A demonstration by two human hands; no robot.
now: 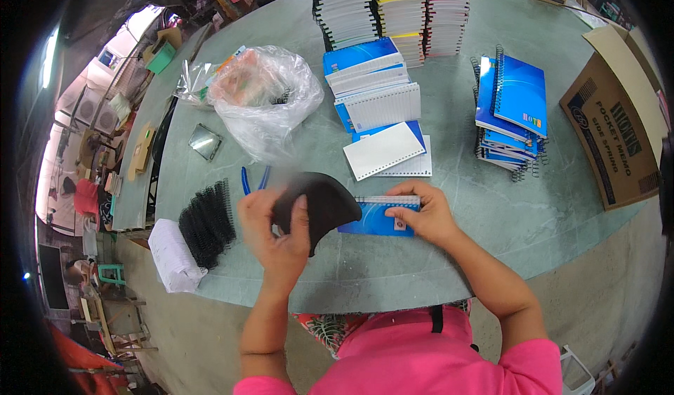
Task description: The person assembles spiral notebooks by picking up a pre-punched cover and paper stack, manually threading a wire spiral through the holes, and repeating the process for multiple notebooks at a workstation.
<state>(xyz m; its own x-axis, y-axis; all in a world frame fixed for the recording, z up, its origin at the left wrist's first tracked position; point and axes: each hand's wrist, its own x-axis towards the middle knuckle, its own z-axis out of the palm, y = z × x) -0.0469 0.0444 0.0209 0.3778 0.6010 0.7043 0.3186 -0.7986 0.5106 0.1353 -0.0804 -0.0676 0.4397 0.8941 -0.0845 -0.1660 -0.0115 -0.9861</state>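
Observation:
My left hand (pixel 275 230) grips a black, curved, bendable sheet (pixel 326 202) between thumb and fingers. What the sheet is exactly does not show, and the hand is slightly blurred. Beside it, a small blue-covered memo pad (pixel 372 225) with punched holes along its far edge lies on the table, and the sheet overlaps its left end. My right hand (pixel 425 216) pinches the pad's right end, thumb on the cover. Just beyond are loose white punched pages (pixel 386 150). Blue-handled pliers (pixel 246 180) lie past my left hand, partly hidden.
Black spiral coils (pixel 208 223) and a white paper bundle (pixel 173 256) lie at the left. A clear plastic bag (pixel 270 114) sits farther back. Unbound pads (pixel 382 107), tall notebook stacks (pixel 344 9), coil-bound blue notebooks (pixel 521 93) and a cardboard box (pixel 607 139) occupy the far and right side.

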